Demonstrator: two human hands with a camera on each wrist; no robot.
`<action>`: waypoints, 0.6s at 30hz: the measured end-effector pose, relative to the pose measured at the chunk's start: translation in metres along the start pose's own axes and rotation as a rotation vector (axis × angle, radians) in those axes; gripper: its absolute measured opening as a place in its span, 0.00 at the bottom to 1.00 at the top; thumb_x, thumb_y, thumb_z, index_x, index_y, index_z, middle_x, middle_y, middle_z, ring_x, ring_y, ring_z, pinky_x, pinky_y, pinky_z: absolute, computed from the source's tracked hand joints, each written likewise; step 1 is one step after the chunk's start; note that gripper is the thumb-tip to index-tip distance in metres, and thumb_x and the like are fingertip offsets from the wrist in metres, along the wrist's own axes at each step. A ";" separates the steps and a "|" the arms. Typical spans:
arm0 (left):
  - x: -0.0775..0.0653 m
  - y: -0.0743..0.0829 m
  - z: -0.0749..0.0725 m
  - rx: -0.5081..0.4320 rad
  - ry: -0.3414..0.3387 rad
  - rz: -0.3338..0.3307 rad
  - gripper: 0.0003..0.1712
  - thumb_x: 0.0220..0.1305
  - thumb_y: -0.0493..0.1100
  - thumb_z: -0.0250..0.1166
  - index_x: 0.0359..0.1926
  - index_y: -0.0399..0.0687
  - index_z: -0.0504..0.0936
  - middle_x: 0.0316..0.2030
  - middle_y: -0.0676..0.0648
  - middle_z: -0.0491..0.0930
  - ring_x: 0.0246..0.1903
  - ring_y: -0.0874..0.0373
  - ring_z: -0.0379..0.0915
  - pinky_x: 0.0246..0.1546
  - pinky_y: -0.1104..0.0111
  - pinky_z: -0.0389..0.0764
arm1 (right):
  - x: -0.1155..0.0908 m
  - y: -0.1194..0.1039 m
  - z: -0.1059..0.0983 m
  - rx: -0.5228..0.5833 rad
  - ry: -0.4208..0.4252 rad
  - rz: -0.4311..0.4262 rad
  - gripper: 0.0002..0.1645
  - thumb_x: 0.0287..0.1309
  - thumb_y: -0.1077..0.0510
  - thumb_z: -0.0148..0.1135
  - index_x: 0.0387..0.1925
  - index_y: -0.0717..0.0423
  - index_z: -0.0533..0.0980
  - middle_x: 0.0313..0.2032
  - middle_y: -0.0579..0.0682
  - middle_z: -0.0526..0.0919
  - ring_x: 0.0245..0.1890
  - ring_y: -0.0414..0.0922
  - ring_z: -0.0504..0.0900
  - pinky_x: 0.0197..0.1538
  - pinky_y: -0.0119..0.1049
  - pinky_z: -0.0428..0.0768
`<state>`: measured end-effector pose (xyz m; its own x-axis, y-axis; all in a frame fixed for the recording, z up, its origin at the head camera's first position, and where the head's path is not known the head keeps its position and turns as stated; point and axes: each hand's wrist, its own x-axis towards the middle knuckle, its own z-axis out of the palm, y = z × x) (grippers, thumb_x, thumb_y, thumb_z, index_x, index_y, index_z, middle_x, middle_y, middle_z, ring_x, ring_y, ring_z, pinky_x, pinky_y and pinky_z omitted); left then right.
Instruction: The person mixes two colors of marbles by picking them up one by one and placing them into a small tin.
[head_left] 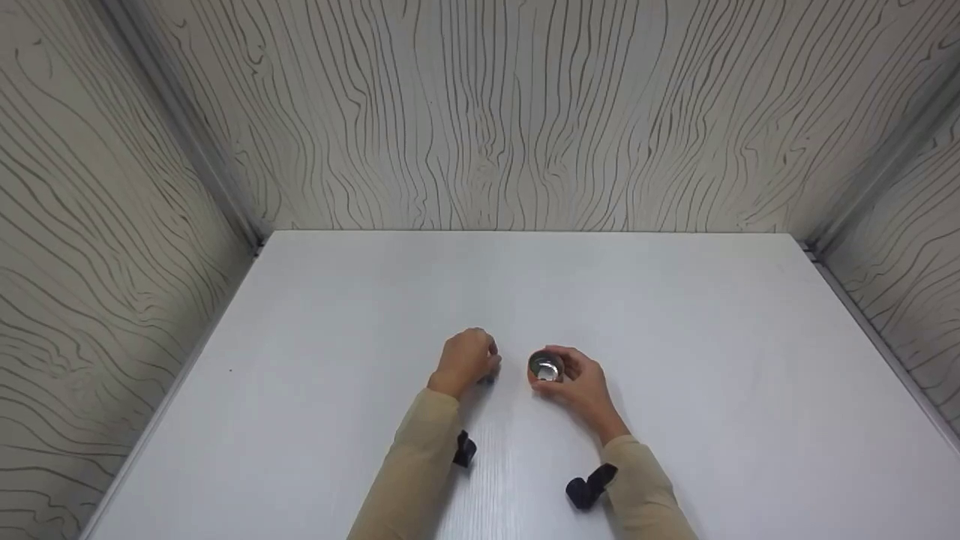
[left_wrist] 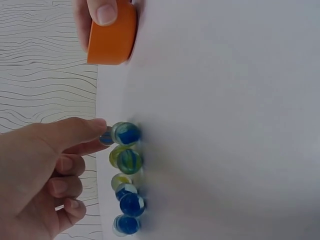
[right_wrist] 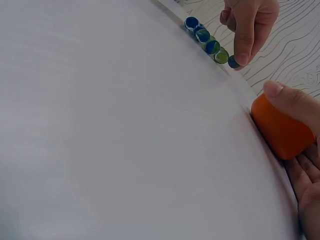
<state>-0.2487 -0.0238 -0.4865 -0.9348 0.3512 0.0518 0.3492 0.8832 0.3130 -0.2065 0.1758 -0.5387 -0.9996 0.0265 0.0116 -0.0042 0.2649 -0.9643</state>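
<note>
My left hand (head_left: 466, 361) pinches a glass marble (right_wrist: 233, 62) between thumb and forefinger, the other fingers curled in. Several blue, green and yellow glass marbles (left_wrist: 130, 161) lie bunched in a rough row on the table beside this hand; in the head view the hand hides most of them. To the right, my right hand (head_left: 585, 386) holds a small cup (head_left: 546, 366) with thumb and fingers around its side. The cup is orange outside (left_wrist: 112, 42) and shiny metallic inside. It stands upright on the table, its mouth facing up, a short gap from the marbles.
The white table (head_left: 337, 300) spreads around both hands. Wood-grain patterned panels (head_left: 480, 112) rise behind it and at both sides. Black wrist mounts (head_left: 589, 487) stick out from the sleeves.
</note>
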 end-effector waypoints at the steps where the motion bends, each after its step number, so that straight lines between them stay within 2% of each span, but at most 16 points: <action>1: -0.001 0.000 0.000 0.000 0.007 0.004 0.09 0.60 0.43 0.66 0.35 0.43 0.88 0.37 0.45 0.86 0.41 0.52 0.82 0.45 0.63 0.82 | 0.000 0.000 0.000 0.008 -0.003 0.001 0.37 0.39 0.62 0.77 0.55 0.61 0.75 0.59 0.60 0.78 0.65 0.55 0.73 0.67 0.42 0.69; 12: -0.002 0.001 -0.004 0.028 0.024 0.013 0.09 0.60 0.45 0.67 0.35 0.44 0.88 0.38 0.45 0.86 0.41 0.51 0.83 0.44 0.64 0.83 | -0.001 -0.001 0.000 0.012 -0.008 0.002 0.36 0.40 0.62 0.77 0.56 0.60 0.75 0.59 0.59 0.78 0.66 0.54 0.72 0.68 0.42 0.69; 18: -0.001 0.003 -0.004 0.006 0.025 0.004 0.09 0.60 0.45 0.67 0.35 0.44 0.88 0.37 0.45 0.86 0.41 0.51 0.83 0.46 0.63 0.82 | 0.000 0.000 0.000 0.007 -0.009 -0.010 0.36 0.41 0.62 0.77 0.56 0.59 0.75 0.59 0.59 0.79 0.65 0.54 0.73 0.67 0.41 0.69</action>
<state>-0.2467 -0.0232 -0.4816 -0.9347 0.3471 0.0770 0.3535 0.8838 0.3067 -0.2062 0.1760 -0.5383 -0.9997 0.0148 0.0189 -0.0145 0.2588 -0.9658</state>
